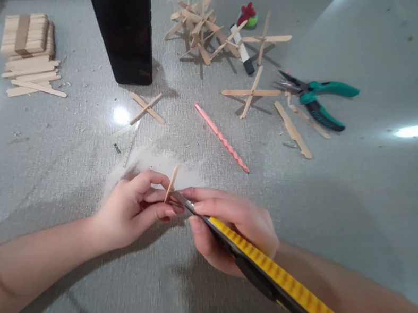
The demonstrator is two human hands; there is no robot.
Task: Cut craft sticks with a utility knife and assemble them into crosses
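Between the thumb and fingers of my left hand (135,205) is a wooden craft stick (172,182), its upper part standing up above the fingers. My right hand (230,230) grips a yellow and black utility knife (287,286) near its front end. The knife's metal blade (184,200) points left and meets the stick close to my left fingertips. Part of the stick lies hidden behind the fingers. Both hands are close together above a whitish patch (167,162) on the grey surface.
Beyond the hands lie a pink pencil (222,137) and a crossed stick pair (147,109). A black phone (117,11) stands at the back. Left are bundled craft sticks (28,35). Crossed sticks (199,25), a white marker (242,49) and green-handled pliers (320,98) lie at the back right.
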